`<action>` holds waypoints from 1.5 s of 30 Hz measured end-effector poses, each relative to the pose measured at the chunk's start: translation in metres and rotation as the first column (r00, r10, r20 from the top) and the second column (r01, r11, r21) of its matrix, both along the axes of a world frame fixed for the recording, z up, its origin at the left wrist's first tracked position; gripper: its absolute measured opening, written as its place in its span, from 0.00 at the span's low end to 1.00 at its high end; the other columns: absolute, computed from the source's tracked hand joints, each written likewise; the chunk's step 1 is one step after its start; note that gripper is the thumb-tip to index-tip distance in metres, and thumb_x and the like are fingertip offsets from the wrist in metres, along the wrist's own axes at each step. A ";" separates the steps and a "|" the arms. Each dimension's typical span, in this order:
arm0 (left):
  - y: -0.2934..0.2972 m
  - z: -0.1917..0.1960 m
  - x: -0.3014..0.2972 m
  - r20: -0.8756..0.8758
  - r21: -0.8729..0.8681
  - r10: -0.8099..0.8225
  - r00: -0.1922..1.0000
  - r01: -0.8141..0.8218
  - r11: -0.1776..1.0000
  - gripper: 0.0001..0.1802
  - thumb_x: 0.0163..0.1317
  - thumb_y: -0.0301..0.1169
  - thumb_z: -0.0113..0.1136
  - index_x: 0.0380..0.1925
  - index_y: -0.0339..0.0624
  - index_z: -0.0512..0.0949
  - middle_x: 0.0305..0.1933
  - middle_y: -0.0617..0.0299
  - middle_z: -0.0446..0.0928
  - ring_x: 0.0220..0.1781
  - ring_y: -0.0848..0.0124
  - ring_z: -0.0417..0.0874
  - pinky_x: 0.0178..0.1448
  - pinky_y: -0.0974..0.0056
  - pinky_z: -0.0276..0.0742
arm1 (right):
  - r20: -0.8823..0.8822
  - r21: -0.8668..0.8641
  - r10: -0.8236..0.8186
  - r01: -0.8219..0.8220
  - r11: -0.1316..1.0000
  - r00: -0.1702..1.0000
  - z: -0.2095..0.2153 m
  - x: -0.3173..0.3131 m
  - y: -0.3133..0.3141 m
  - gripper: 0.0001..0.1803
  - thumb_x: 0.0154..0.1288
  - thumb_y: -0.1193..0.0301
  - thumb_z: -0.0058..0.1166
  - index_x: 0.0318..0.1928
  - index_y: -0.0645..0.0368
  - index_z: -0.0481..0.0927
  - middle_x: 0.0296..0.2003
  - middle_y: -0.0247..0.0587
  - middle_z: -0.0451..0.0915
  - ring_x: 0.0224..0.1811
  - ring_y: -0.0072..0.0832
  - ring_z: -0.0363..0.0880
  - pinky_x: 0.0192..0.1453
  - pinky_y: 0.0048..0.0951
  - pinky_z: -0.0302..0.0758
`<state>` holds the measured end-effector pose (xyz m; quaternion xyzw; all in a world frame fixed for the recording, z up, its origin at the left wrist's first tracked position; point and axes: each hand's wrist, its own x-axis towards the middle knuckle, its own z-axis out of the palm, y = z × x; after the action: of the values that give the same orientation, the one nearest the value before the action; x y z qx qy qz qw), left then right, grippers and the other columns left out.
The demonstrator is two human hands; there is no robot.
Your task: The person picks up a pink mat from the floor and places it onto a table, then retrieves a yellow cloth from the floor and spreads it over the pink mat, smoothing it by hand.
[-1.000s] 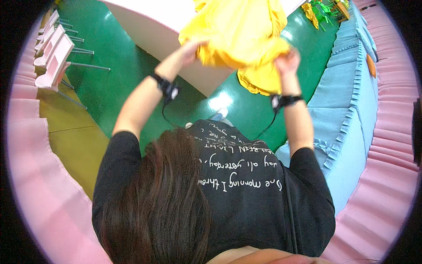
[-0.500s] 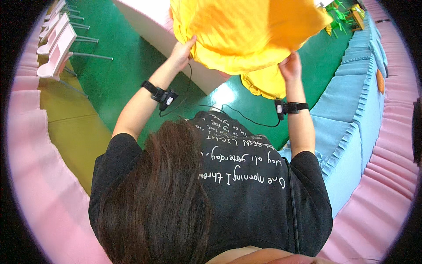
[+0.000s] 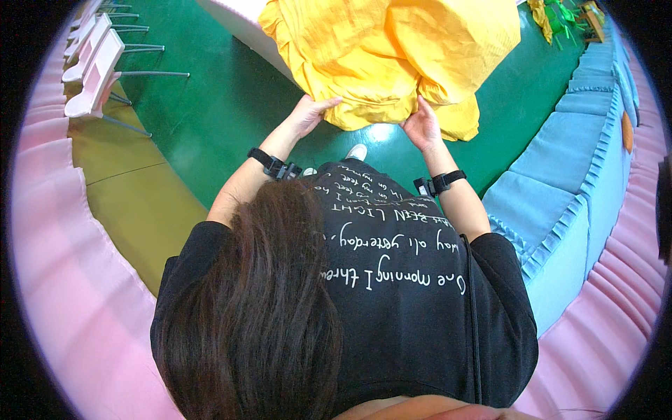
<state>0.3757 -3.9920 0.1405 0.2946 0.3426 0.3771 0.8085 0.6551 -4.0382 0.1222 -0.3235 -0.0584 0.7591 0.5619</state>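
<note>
A large, rumpled yellow cloth (image 3: pixel 448 42) spreads out in front of me and runs out of view at the top. My left hand (image 3: pixel 308 117) is closed on its near left edge, the thumb lying over the fabric. Further right along the same edge, my right hand (image 3: pixel 421 127) grips the cloth with its thumb on top; the other fingers are partly hidden. A loose fold hangs beyond the right hand. Each of my wrists wears a black strap with a small device.
A pale block-like piece (image 3: pixel 245 31) stands behind the cloth, partly covered. Pink chairs (image 3: pixel 94 77) line the left, beside an olive mat (image 3: pixel 133 189). Blue padded seats (image 3: pixel 553 150) run down the right. Small green furniture (image 3: pixel 558 21) stands far right. The floor (image 3: pixel 203 105) is green.
Both hands have come nearer to me and closer together, drawing the cloth's near edge with them. The cloth now looks more folded and bunched.
</note>
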 end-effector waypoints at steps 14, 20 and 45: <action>0.001 -0.039 -0.049 -0.452 0.055 0.018 0.892 0.008 0.998 0.20 0.55 0.35 0.59 0.47 0.45 0.70 0.45 0.66 0.75 0.45 0.74 0.75 0.45 0.68 0.70 | 0.916 -0.180 0.104 0.166 0.970 0.386 -0.029 -0.024 -0.014 0.29 0.51 0.67 0.59 0.53 0.59 0.65 0.46 0.40 0.71 0.45 0.30 0.69 0.49 0.34 0.68; -0.024 -0.043 -0.140 -0.320 -0.058 0.107 0.941 -0.132 0.990 0.13 0.59 0.32 0.49 0.44 0.46 0.71 0.42 0.64 0.76 0.44 0.74 0.75 0.45 0.66 0.71 | 0.911 0.336 -0.252 0.234 0.912 -0.327 0.042 -0.073 0.013 0.23 0.51 0.71 0.54 0.47 0.63 0.66 0.47 0.48 0.62 0.47 0.37 0.62 0.53 0.36 0.61; 0.069 -0.059 -0.375 -0.302 -0.155 0.406 0.863 -0.465 0.872 0.08 0.58 0.29 0.49 0.38 0.45 0.72 0.33 0.63 0.76 0.34 0.73 0.77 0.34 0.69 0.72 | 0.876 -0.044 0.079 -0.085 0.995 0.475 0.077 -0.289 0.241 0.43 0.52 0.70 0.54 0.64 0.58 0.42 0.43 0.41 0.68 0.30 0.24 0.73 0.23 0.22 0.68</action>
<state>0.0012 -3.9231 0.0815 0.1634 0.5432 0.4683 0.6774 0.3666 -3.7974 0.1994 -0.6606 -0.3543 0.5137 0.4173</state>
